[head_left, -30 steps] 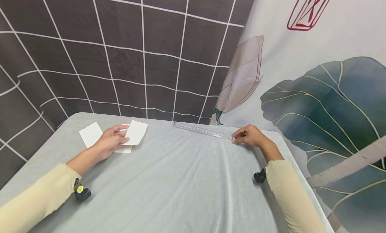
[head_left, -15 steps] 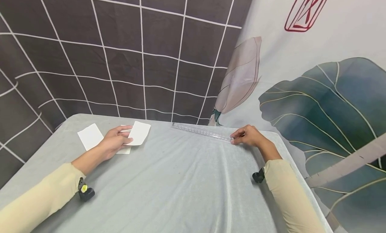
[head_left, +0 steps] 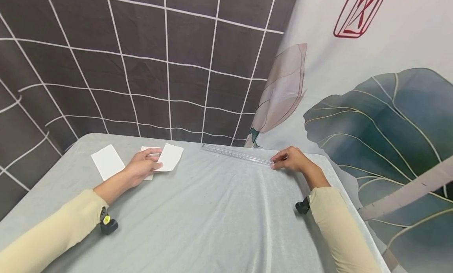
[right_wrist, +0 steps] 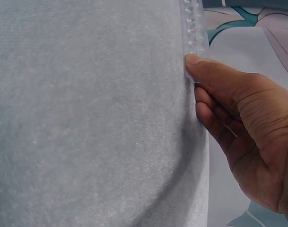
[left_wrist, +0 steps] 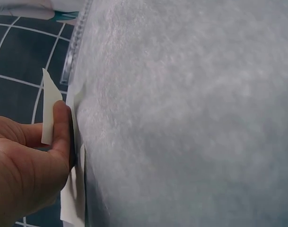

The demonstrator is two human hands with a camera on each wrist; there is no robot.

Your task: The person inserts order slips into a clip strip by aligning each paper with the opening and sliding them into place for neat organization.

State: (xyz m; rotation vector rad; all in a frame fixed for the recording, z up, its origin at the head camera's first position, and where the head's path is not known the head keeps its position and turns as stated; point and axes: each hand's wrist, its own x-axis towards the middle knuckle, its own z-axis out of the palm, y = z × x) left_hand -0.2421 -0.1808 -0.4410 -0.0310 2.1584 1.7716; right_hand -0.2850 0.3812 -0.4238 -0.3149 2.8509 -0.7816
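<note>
My left hand [head_left: 139,167] pinches a small white paper sheet [head_left: 171,157] between thumb and fingers, held a little above the bed-like grey cloth surface. In the left wrist view, this sheet [left_wrist: 49,113] is seen nearly edge-on. Beneath the hand lies another white sheet [head_left: 148,178], partly hidden. A third white sheet [head_left: 107,162] rests to the left, beside the wrist. On the right, my right hand [head_left: 291,159] grips the near end of a long clear plastic strip [head_left: 237,154]. In the right wrist view, the thumb presses on the strip [right_wrist: 194,33], which shows a row of bumps.
Grey cloth [head_left: 212,218] covers the tabletop, with soft creases running toward the front. A dark curtain [head_left: 141,76] with white grid lines hangs behind the far edge. To the right hangs a pale curtain [head_left: 318,61] printed with large leaves.
My left hand has moved to the right with its paper sheet, toward the plastic strip's far end. The right hand and the strip stay nearly in place.
</note>
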